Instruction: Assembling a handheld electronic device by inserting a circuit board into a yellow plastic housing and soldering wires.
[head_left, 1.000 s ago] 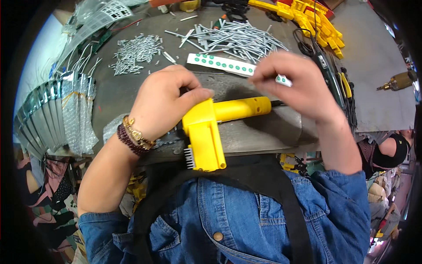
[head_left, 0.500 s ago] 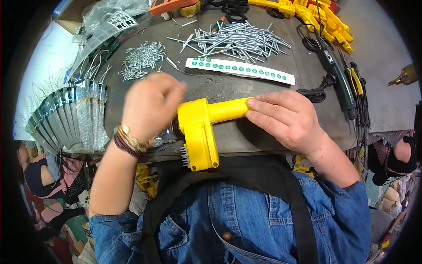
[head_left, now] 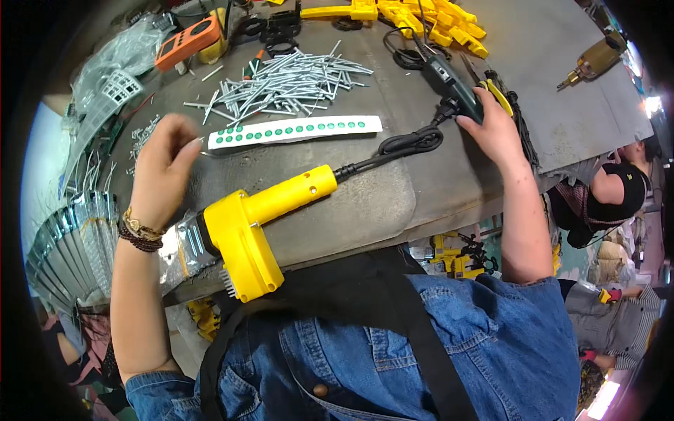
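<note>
A yellow plastic power tool (head_left: 242, 242) lies at the bench's front edge, its round handle (head_left: 295, 191) pointing right and its grey comb-like teeth (head_left: 229, 283) facing me. From the handle a black cord (head_left: 411, 142) runs right in a bundled loop. Neither hand touches the tool. My left hand (head_left: 161, 165) is over the small screws (head_left: 140, 140) at the left, its fingers curled and blurred; whatever is in them is hidden. At the right my right hand (head_left: 497, 133) is closed round the lower part of a dark green electric screwdriver (head_left: 449, 83).
Long screws (head_left: 288, 84) are heaped beyond a white strip of green round stickers (head_left: 295, 131). Yellow housings (head_left: 442, 24) and an orange meter (head_left: 188, 42) lie at the back. Bagged wired parts (head_left: 88, 238) fan out at left. A brass-coloured driver (head_left: 593, 59) is far right.
My right hand has let go of the yellow tool's handle and moved right onto the electric screwdriver. My left hand has moved to the small screws. The view has shifted and turned.
</note>
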The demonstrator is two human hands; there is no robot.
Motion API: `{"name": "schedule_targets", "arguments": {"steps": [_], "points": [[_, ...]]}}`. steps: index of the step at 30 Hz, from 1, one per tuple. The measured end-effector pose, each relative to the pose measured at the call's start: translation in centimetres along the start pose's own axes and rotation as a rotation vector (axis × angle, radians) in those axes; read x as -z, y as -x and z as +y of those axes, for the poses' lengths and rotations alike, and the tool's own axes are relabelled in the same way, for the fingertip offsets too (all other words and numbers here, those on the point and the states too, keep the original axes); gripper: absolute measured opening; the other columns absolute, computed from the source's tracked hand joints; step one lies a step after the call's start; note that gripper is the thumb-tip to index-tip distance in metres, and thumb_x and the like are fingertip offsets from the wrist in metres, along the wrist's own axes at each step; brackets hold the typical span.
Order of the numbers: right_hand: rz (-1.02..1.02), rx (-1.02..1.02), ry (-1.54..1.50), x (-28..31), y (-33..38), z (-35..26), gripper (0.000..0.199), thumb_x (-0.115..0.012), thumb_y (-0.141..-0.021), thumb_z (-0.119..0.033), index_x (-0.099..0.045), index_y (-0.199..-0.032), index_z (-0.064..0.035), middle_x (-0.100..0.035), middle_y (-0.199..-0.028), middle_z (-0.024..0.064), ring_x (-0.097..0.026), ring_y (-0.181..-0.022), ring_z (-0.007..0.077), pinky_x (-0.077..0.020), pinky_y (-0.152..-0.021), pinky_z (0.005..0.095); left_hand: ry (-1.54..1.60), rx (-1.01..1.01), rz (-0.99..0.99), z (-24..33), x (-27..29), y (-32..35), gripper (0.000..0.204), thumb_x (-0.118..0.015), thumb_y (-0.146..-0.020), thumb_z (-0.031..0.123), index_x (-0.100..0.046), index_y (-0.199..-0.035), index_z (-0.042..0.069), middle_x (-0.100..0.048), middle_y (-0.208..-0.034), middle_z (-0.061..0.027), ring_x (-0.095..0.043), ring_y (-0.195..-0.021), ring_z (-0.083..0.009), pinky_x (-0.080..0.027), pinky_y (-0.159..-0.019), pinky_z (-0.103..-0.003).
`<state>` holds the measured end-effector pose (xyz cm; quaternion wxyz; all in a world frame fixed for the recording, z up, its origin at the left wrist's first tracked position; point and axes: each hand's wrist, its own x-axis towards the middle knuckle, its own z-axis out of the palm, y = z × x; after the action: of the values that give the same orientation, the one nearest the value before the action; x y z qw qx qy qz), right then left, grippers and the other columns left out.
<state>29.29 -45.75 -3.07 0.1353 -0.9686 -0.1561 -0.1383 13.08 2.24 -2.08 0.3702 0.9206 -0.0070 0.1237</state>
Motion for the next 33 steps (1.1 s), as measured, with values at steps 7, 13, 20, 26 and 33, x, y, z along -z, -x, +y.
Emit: {"name": "schedule_targets", "arguments": {"steps": [7,13,20,26,33], "points": [[-0.057,-0.183,-1.602,5.3,1.2,-4.5,0.050,-0.068,-0.087,-0.016,-0.047,-0.132,-0.0058,-0.056,-0.102,0.0064,-0.058,-0.093,0.0166,-0.0545,-0.080,0.0350,0.112,-0.064,-0.303,10.1,-5.4,-1.4,0.013,-0.067,-0.087,0.008,-0.068,-0.096,0.000,-0.069,-0.085,-0.0083,-0.065,-0.079,-0.0152,-0.052,-0.076,-0.030],[-0.331,0.327,-1.897,3.3,3.1,-11.8,0.052,-0.075,-0.076,-0.012,-0.048,-0.120,-0.0103,-0.058,-0.090,0.0048,-0.062,-0.086,0.0205,-0.0542,-0.087,0.0430,0.033,-0.104,-0.356,9.4,-5.9,-0.8,0.017,-0.070,-0.086,0.012,-0.069,-0.097,0.000,-0.070,-0.087,-0.0129,-0.067,-0.080,-0.0218,-0.053,-0.075,-0.032],[-0.254,0.646,-1.743,4.1,2.3,-16.5,0.055,-0.067,-0.081,-0.022,-0.045,-0.130,-0.0112,-0.056,-0.088,0.0004,-0.053,-0.069,0.0134,-0.0431,-0.069,0.0328,-0.059,-0.208,-0.402,8.8,-5.2,1.4,0.039,-0.075,-0.082,0.018,-0.065,-0.118,0.007,-0.068,-0.104,-0.0148,-0.066,-0.096,-0.0287,-0.052,-0.084,-0.037],[-0.253,0.692,-1.700,2.7,1.1,-20.5,0.056,-0.068,-0.080,-0.016,-0.043,-0.130,-0.0072,-0.059,-0.086,0.0063,-0.058,-0.070,0.0174,-0.0489,-0.072,0.0385,-0.338,-0.154,-0.431,9.7,-5.3,2.2,0.039,-0.071,-0.083,0.033,-0.062,-0.114,0.012,-0.062,-0.094,-0.0124,-0.063,-0.091,-0.0340,-0.050,-0.078,-0.045],[-0.330,0.608,-1.607,1.5,0.7,-21.9,0.048,-0.072,-0.078,-0.015,-0.047,-0.117,-0.0044,-0.060,-0.076,0.0099,-0.059,-0.063,0.0174,-0.0502,-0.064,0.0348,-0.358,-0.110,-0.454,9.9,-5.5,2.3,0.033,-0.071,-0.082,0.032,-0.066,-0.106,0.010,-0.063,-0.097,-0.0137,-0.063,-0.091,-0.0348,-0.051,-0.079,-0.045]]}}
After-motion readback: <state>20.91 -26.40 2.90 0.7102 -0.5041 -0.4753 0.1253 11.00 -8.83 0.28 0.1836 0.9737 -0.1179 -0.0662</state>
